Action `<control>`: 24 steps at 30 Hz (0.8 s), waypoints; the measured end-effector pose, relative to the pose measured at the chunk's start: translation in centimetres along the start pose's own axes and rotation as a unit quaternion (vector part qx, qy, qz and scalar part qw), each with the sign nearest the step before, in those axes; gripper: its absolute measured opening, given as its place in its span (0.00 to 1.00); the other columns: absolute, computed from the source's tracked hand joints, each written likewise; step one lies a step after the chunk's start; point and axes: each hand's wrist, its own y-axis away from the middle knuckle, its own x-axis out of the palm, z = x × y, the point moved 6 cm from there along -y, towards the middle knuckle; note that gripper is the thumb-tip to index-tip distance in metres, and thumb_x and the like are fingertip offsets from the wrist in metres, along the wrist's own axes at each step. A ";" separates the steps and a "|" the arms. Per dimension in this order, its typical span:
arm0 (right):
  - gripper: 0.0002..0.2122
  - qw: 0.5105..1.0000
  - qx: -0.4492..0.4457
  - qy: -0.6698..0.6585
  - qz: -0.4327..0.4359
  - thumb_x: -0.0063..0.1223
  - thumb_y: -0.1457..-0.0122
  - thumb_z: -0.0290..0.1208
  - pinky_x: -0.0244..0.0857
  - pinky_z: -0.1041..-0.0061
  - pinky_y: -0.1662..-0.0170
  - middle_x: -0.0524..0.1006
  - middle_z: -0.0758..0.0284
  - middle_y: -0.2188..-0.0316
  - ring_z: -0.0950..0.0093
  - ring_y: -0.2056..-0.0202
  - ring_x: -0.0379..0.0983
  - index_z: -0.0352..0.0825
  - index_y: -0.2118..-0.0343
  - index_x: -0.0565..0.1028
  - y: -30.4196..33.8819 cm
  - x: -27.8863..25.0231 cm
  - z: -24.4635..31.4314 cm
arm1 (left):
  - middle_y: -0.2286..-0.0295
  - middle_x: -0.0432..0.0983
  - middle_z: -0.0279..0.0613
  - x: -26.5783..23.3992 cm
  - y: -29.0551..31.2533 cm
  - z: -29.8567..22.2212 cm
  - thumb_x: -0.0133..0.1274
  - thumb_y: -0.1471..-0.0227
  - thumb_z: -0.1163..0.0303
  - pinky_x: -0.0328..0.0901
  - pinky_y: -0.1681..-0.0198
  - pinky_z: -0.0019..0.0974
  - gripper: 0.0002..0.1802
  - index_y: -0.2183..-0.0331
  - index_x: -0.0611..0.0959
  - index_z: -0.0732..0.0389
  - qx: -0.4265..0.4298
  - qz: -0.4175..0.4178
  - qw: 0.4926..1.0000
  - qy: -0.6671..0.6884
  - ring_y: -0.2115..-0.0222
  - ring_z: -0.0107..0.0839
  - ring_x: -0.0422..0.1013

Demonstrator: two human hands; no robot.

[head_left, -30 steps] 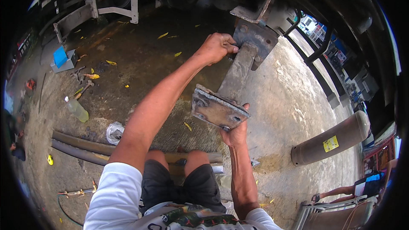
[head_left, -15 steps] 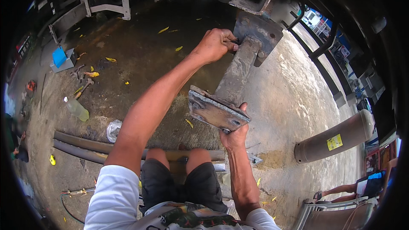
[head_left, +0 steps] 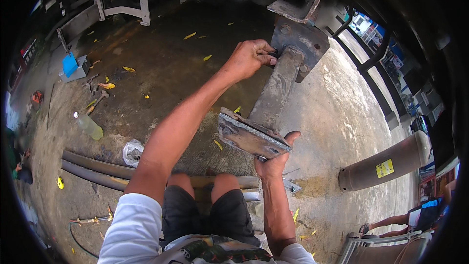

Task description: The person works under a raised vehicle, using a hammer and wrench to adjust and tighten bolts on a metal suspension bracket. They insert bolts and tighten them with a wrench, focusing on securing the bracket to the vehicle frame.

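A heavy steel bracket [head_left: 276,88], a square tube with a plate welded at each end, hangs in front of me. Its far flange plate [head_left: 299,41] carries bolts and lies against a rusty metal frame [head_left: 305,12]. The fingertips of my left hand [head_left: 249,59] are pinched on a small dark metal piece [head_left: 274,53] at the flange's left edge; they partly cover it. My right hand [head_left: 272,162] grips the near plate [head_left: 251,138] from below, its thumb up along the right side. A bolt head [head_left: 262,158] shows beside that palm.
Left on the concrete lie a hammer [head_left: 97,102], a plastic bottle [head_left: 88,126] and a gas torch [head_left: 93,220]. Long steel channels [head_left: 93,168] stretch across by my knees. At right lies a brown gas cylinder [head_left: 386,161]; another person's legs [head_left: 391,225] show beyond it.
The bracket and both hands appear slightly farther right and lower in the picture, as the view has shifted a little. My right thumb now stretches farther out past the near plate.
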 end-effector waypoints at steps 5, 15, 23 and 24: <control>0.46 0.997 -0.005 -0.061 -0.049 0.38 0.47 0.80 0.66 0.68 0.48 0.76 0.63 0.63 0.70 0.58 0.73 0.27 0.58 0.72 1.5 1.7 1.6 | 0.61 0.84 0.50 -0.2 -0.2 1.3 0.64 0.47 0.78 0.72 0.55 0.34 0.15 0.56 0.83 0.69 -0.007 0.005 0.999 0.054 0.59 0.31 0.79; 0.42 0.999 -0.013 0.032 -0.017 0.30 0.46 0.82 0.59 0.78 0.64 0.69 0.71 0.77 0.78 0.72 0.63 0.35 0.75 0.68 0.2 0.7 0.5 | 0.62 0.84 0.48 0.1 0.5 1.6 0.63 0.45 0.75 0.71 0.55 0.32 0.17 0.54 0.82 0.69 0.001 -0.009 0.999 0.035 0.60 0.27 0.78; 0.44 0.999 -0.002 0.034 -0.008 0.36 0.45 0.79 0.64 0.62 0.47 0.76 0.60 0.60 0.65 0.55 0.71 0.30 0.58 0.73 -0.2 -0.9 -0.1 | 0.70 0.77 0.34 -1.9 3.3 -0.7 0.56 0.41 0.74 0.67 0.72 0.28 0.12 0.55 0.80 0.66 0.045 -0.076 0.996 -0.010 0.76 0.18 0.69; 0.45 0.999 0.006 0.036 -0.015 0.37 0.45 0.79 0.65 0.59 0.44 0.78 0.58 0.57 0.63 0.52 0.73 0.29 0.55 0.74 0.1 -1.6 -0.5 | 0.71 0.75 0.32 -2.1 5.3 0.1 0.54 0.40 0.74 0.65 0.73 0.28 0.11 0.55 0.80 0.65 -0.007 -0.092 0.992 0.089 0.77 0.18 0.68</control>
